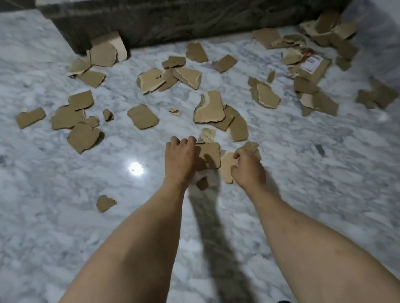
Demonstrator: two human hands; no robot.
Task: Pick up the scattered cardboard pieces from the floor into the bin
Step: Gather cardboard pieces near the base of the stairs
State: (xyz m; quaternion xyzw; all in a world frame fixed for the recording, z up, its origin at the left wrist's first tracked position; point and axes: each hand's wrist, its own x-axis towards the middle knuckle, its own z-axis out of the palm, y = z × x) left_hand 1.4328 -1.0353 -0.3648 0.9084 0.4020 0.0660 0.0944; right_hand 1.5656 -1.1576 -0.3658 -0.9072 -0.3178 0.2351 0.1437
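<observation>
Marble flooring (310, 192), white with grey veining, was spread across nearly the whole view, and a round lamp reflection (136, 168) was caught in its polish left of the hands. A dark stone block (188, 16) with swirled veining was set along the far edge, its top cut off by the frame. No bin could be made out anywhere in the view.

Torn brown cardboard pieces (143, 116) were scattered over the floor between the block and the hands, thickest at the far right, where a folded piece bearing a white printed label (311, 65) was seen; the print was too small to be read. One piece (151, 80) near the middle was marked with dark letters, only partly legible.

The left hand (180, 158) was curled over the edge of a flat brown cardboard piece (208, 155), which was gripped at its left side. The right hand (246, 164) was closed around a paler cardboard scrap (227, 166), with a further ragged bit (251, 146) showing behind the knuckles; whether that bit was held too could not be told. A small fragment (202, 183) lay blurred between the wrists.
</observation>
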